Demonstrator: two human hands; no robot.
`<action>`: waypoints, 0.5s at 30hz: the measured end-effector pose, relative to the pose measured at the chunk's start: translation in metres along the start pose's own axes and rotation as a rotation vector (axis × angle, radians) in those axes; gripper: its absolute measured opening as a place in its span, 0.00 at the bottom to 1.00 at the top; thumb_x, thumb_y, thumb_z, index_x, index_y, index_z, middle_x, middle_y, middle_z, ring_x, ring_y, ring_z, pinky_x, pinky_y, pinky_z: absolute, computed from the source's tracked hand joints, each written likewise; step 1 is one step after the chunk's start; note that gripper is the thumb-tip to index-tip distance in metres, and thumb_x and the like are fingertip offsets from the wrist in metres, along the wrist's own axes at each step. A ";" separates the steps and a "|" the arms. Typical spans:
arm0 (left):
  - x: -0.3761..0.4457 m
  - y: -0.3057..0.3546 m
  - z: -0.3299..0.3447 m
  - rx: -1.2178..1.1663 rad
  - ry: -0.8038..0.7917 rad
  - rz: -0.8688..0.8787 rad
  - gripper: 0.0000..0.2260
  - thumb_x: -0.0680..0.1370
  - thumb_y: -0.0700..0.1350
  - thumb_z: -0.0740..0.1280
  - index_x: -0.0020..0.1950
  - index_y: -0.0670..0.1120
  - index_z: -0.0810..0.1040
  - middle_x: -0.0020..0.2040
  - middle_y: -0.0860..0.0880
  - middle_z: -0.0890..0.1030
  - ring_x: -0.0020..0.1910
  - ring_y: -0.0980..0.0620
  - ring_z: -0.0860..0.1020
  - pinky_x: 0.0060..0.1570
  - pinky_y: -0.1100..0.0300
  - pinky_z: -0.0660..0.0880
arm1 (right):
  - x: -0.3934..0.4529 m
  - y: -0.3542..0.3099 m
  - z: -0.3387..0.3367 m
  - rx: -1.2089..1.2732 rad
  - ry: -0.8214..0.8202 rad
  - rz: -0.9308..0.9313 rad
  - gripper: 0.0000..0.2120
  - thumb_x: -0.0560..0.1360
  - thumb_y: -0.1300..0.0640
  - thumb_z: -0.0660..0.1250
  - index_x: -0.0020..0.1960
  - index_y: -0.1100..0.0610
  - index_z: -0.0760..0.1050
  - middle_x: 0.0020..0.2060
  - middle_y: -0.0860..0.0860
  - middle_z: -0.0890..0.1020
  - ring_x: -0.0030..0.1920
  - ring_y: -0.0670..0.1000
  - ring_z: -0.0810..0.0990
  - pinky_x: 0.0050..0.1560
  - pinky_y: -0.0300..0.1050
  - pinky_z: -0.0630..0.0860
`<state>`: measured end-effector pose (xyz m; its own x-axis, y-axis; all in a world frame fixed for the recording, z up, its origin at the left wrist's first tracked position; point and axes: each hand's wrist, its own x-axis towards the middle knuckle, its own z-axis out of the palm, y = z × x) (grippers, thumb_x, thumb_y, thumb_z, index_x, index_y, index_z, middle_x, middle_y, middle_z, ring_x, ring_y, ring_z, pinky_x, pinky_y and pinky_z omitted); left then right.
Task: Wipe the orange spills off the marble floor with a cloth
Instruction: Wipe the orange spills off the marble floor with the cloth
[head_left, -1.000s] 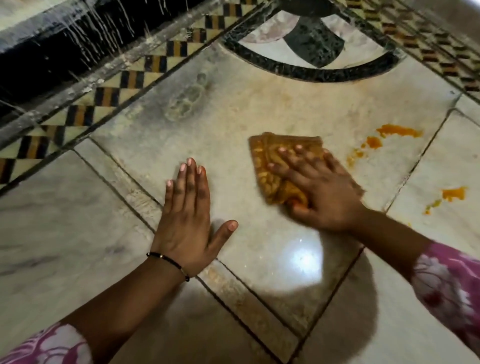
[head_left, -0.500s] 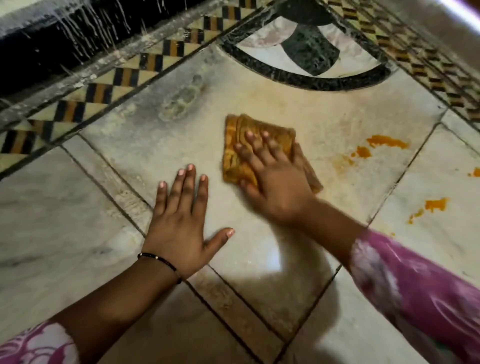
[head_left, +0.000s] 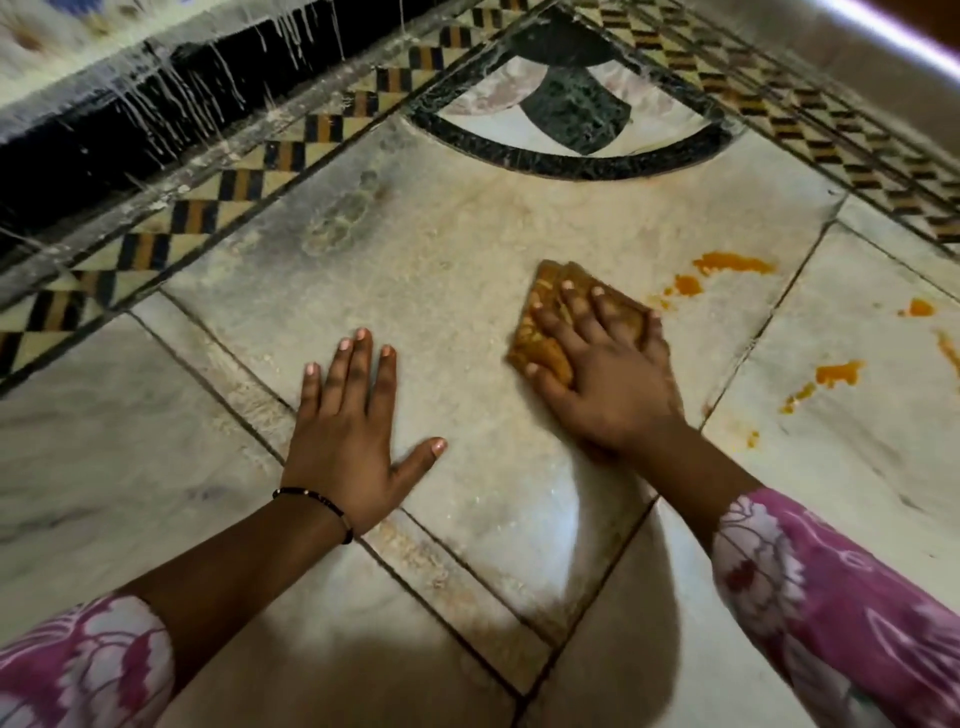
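Right hand (head_left: 608, 379), fingers spread, pressed saturated cloth (head_left: 545, 338) on marble floor (head_left: 441, 270); left hand (head_left: 348, 436) flat. Soaked cloth risked smearing orange spills (head_left: 735, 264) at two o'clock.

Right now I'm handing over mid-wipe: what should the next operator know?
Left hand: flat on the marble floor, bracing, holding nothing.
Right hand: pressing the folded, orange-stained cloth onto the floor.
Done: the slab around the cloth shows no orange blobs.
Left: orange spills right of the cloth, more on the next slab, and a small spot by the joint.
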<state>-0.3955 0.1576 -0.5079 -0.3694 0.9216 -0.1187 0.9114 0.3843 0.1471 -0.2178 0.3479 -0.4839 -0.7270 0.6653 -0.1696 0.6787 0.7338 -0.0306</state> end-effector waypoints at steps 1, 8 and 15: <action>0.000 0.000 0.000 -0.008 0.002 -0.001 0.41 0.75 0.70 0.45 0.77 0.40 0.52 0.77 0.38 0.51 0.76 0.40 0.50 0.72 0.42 0.46 | -0.006 -0.010 0.002 0.002 -0.008 -0.084 0.33 0.73 0.32 0.44 0.76 0.40 0.51 0.78 0.47 0.50 0.77 0.54 0.46 0.69 0.68 0.37; -0.002 -0.004 0.001 -0.074 -0.008 0.020 0.42 0.74 0.71 0.45 0.77 0.41 0.52 0.77 0.39 0.51 0.76 0.42 0.50 0.73 0.45 0.44 | -0.093 0.042 0.008 -0.006 -0.117 -0.479 0.28 0.74 0.38 0.55 0.73 0.39 0.57 0.75 0.44 0.57 0.75 0.51 0.56 0.69 0.61 0.52; -0.005 -0.013 -0.005 -0.073 -0.056 0.037 0.47 0.67 0.76 0.34 0.78 0.48 0.42 0.77 0.47 0.39 0.77 0.48 0.42 0.72 0.52 0.36 | -0.062 0.075 -0.007 0.060 -0.171 -0.090 0.26 0.76 0.38 0.49 0.73 0.35 0.48 0.75 0.39 0.43 0.77 0.47 0.43 0.73 0.59 0.41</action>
<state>-0.4066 0.1483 -0.5041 -0.3234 0.9316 -0.1663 0.9079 0.3550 0.2231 -0.1227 0.3622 -0.4688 -0.7605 0.5603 -0.3283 0.6201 0.7766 -0.1110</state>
